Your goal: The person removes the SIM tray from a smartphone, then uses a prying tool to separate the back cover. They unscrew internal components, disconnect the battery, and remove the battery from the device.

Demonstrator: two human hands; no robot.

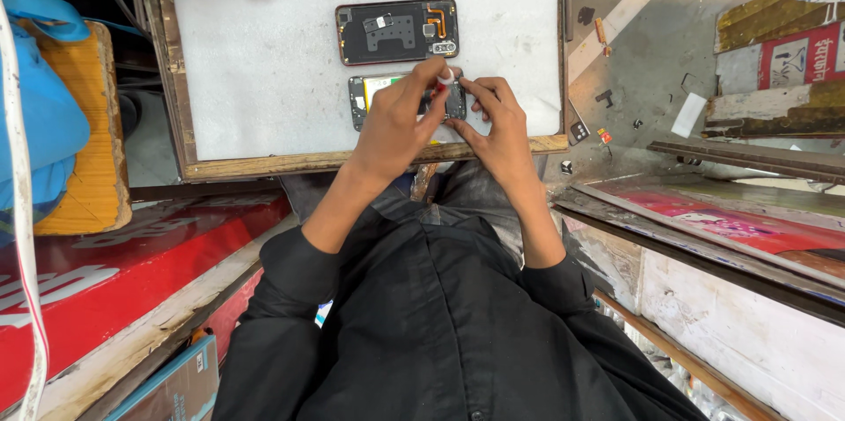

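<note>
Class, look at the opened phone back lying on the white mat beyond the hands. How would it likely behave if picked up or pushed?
The phone back lies flat and thin, so it would probably slide across the white mat rather than roll or tip. It looks light for its size. Its exposed orange flex strip and small parts suggest it is fragile, so gripping the edges seems safer.

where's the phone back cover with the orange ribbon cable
In the head view, the phone back cover lies on the white mat, just beyond the opened phone that both hands work on.
</note>
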